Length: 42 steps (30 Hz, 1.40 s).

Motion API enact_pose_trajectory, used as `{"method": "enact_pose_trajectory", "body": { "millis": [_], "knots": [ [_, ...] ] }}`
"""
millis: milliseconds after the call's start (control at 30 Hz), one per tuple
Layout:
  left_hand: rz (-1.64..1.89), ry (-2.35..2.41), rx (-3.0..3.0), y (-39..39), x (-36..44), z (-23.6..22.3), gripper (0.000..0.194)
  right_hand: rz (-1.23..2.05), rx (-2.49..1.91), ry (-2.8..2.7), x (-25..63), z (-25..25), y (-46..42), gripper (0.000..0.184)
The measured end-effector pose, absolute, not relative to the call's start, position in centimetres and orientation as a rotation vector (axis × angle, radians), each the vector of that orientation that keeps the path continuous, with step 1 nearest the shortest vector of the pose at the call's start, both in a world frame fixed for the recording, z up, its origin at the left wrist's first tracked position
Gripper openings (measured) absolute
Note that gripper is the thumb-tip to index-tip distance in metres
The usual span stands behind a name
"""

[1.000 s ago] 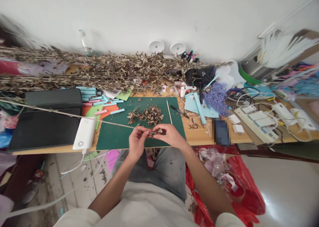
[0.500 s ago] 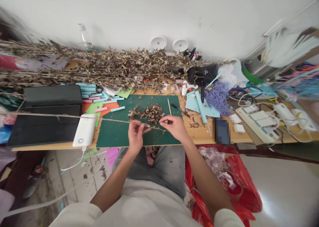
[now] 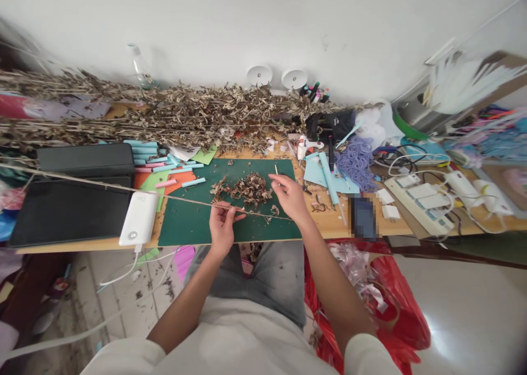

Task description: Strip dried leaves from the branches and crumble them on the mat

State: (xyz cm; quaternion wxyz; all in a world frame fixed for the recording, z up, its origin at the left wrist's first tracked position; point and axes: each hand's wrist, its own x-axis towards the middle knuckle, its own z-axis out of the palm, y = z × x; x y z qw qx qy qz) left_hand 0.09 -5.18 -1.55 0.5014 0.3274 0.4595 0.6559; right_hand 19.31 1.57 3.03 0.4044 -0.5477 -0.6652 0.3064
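Note:
My left hand (image 3: 221,221) pinches a long, thin dry stem (image 3: 123,189) that stretches far to the left over the green cutting mat (image 3: 185,227). My right hand (image 3: 289,195) hovers over the mat's right part with its fingers spread, holding nothing, just right of a pile of stripped dry leaves (image 3: 244,188). The stem's bare tip runs below my right hand. A few crumbs lie on the mat near that hand.
Bundles of dried leafy branches (image 3: 164,111) fill the back of the desk. A white power bank (image 3: 139,218), a black case (image 3: 86,161), coloured paper rolls (image 3: 173,169), a thin wooden stick (image 3: 277,174), purple yarn (image 3: 357,158), a phone (image 3: 363,217), a power strip (image 3: 424,202) and a red bag (image 3: 382,292) surround the mat.
My right hand slid off the stem to the right, opened and rose toward the leaf pile. The stem shifted a little; my left hand kept its pinch.

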Motion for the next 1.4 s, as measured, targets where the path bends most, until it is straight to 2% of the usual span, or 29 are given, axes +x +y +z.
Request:
{"method": "enact_pose_trajectory", "body": {
  "millis": [200, 367, 500, 633, 800, 933, 1100, 1233, 1400],
  "knots": [
    [1.585, 1.065, 0.799, -5.4, -0.1, -1.2, 0.028, 0.798, -1.539, -1.843, 23.0, 3.2, -1.7, 0.028],
    [1.598, 1.075, 0.794, -5.9, -0.3, -1.0, 0.03, 0.795, -1.583, -1.947, 22.7, 3.1, -3.3, 0.029],
    [1.63, 1.104, 0.791, -6.2, -1.0, -0.5, 0.03, 1.0, -1.501, -1.668, 21.4, 1.9, -3.1, 0.023],
    [1.702, 1.128, 0.751, -6.4, -2.0, 0.3, 0.029, 1.132, -1.429, -1.315, 19.6, 1.1, -2.9, 0.029],
    [1.758, 1.141, 0.75, -6.5, -2.4, 1.0, 0.028, 1.088, -1.454, -0.922, 17.3, 0.6, -2.6, 0.038],
    [1.786, 1.142, 0.747, -6.2, -2.3, 1.4, 0.028, 1.015, -1.469, -0.855, 16.5, 0.2, -1.9, 0.041],
    [1.847, 1.149, 0.752, -5.4, -3.3, 2.0, 0.029, 0.82, -1.56, -0.935, 17.9, 0.6, -1.2, 0.036],
    [1.827, 1.156, 0.771, -5.1, -4.0, 2.3, 0.032, 0.727, -1.585, -1.294, 19.1, 1.2, -0.1, 0.031],
    [1.833, 1.17, 0.769, -5.2, -4.2, 2.1, 0.031, 0.714, -1.427, -1.734, 18.0, 3.3, 0.8, 0.049]
  ]
}}
